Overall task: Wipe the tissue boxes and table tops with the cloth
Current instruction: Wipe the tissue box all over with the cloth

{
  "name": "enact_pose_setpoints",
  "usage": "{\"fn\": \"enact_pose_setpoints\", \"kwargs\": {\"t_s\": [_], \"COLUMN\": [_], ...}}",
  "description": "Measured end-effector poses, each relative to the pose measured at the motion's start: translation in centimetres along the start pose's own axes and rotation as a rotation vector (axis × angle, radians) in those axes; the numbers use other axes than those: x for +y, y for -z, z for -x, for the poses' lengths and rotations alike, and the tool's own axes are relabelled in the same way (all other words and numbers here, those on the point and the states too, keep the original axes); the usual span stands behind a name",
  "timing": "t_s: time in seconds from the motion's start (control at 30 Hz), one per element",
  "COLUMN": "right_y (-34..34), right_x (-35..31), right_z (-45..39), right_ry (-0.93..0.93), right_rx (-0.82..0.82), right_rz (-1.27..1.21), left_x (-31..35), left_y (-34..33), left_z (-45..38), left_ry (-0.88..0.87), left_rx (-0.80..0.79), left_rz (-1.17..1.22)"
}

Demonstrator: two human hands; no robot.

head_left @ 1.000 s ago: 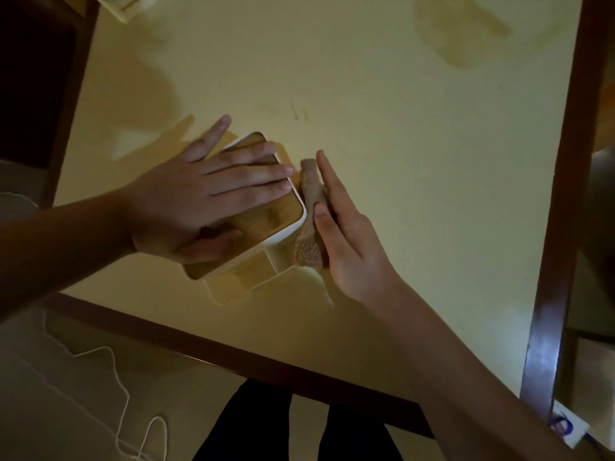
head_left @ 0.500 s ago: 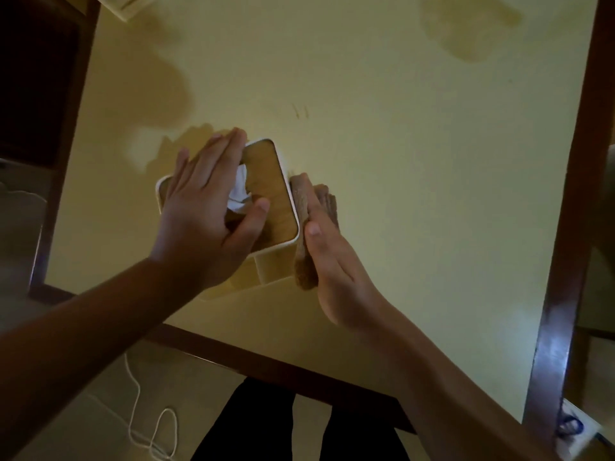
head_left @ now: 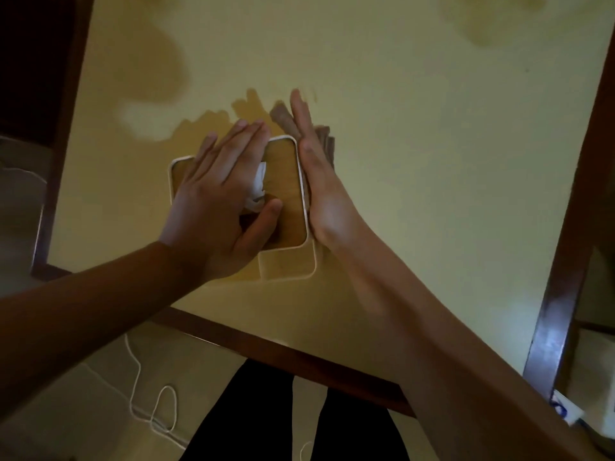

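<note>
A tissue box [head_left: 287,194] with a white rim and a wooden lid stands on the pale yellow table top [head_left: 432,168]. A white tissue [head_left: 259,183] pokes out of its slot. My left hand [head_left: 216,197] lies flat on the lid, fingers spread, thumb near the slot, holding the box down. My right hand [head_left: 319,184] stands on edge with straight fingers and presses a brown folded cloth [head_left: 325,143] against the box's right side. Most of the cloth is hidden behind that hand; its ends show beyond the fingers.
Dark wooden trim [head_left: 286,347] frames the table at the near edge and at the right [head_left: 572,227]. Darker damp patches [head_left: 159,61] mark the table top. A white cable [head_left: 136,371] lies on the floor, beside my black-clad legs [head_left: 253,414].
The box has turned under my left hand, which shifted so the tissue slot shows. My right hand slid the cloth away from me along the box's right side.
</note>
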State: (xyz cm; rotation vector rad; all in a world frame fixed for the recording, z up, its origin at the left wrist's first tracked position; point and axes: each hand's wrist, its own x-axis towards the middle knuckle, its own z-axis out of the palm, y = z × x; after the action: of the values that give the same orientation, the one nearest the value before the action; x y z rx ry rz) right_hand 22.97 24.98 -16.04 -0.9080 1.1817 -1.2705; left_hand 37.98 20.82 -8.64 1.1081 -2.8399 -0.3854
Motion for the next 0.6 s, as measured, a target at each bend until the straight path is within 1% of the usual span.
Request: {"fn": "enact_pose_setpoints", "kwargs": {"t_s": [0.1,0.2,0.27,0.33,0.43,0.6], "right_y": [-0.1,-0.7,-1.1,-1.4,-2.1,-2.6], "right_x": [1.0,1.9,2.2,2.3,2.3,2.0], "right_z": [1.4,4.5,6.5,8.7,11.3,11.7], "right_ry": [0.023,-0.009,-0.086,-0.15,-0.08,-0.1], "right_rx": [0.0,-0.007,-0.013,0.011,0.02,0.056], "right_rz": [-0.031,-0.086,-0.111,-0.056,-0.075,-0.116], "left_x": [0.0,0.1,0.1,0.1,0.0,0.0], "left_y": [-0.1,0.0,0.0,0.0,0.0,-0.1], "left_z": [0.1,0.0,0.0,0.1,0.3,0.4], "left_ry": [0.001,0.007,0.012,0.0,-0.039,-0.058], "left_rx": [0.004,0.005,0.0,-0.007,-0.018,-0.013], "left_rz": [-0.004,0.0,-0.002,-0.005,-0.01,-0.006]}}
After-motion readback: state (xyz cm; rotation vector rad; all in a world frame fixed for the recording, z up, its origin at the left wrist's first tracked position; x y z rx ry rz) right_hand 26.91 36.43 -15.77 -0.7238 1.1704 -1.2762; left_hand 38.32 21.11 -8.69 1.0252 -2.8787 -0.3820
